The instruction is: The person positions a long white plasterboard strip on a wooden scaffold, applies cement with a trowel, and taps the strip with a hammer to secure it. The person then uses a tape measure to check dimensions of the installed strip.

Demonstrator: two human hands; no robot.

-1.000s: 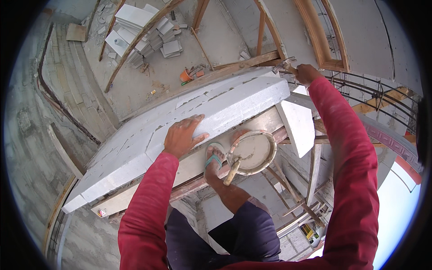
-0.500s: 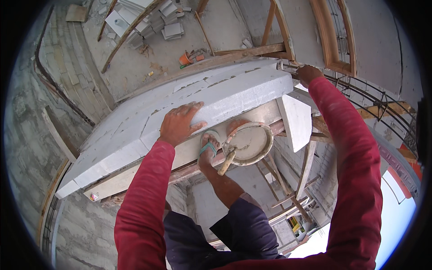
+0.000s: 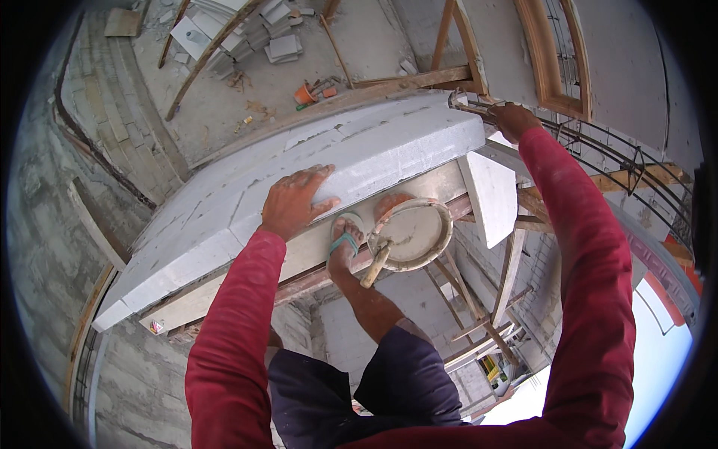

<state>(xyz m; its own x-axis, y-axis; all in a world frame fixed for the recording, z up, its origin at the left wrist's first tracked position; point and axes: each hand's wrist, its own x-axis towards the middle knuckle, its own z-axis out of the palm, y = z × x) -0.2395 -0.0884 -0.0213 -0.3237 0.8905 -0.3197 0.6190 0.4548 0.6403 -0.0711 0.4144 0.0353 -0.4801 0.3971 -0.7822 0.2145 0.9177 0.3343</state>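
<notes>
My left hand [image 3: 293,200] lies with fingers spread on top of a wall of pale grey lightweight blocks [image 3: 359,161], near its front edge. At the wall's right end, my right hand [image 3: 514,122] is closed round the handle of what looks like a hammer [image 3: 465,106]. Its metal head is at the end block's far corner; I cannot tell whether it touches. Below the wall, a round bucket of grey mortar [image 3: 415,233] stands on a plank [image 3: 314,251] beside my sandalled foot [image 3: 346,233]. A wooden-handled tool [image 3: 376,265] rests on the bucket's near rim.
A cut block piece [image 3: 488,196] stands upright by the wall's right end. Steel reinforcing bars [image 3: 628,161] and a wooden frame [image 3: 557,97] are at the right. Under the plank, timber props [image 3: 508,280] drop to a lower floor. Stacked blocks [image 3: 283,46] lie beyond the wall.
My right hand has shifted slightly, and more of the hammer's head shows past the end block. My left hand stays on the wall, a little further left in view.
</notes>
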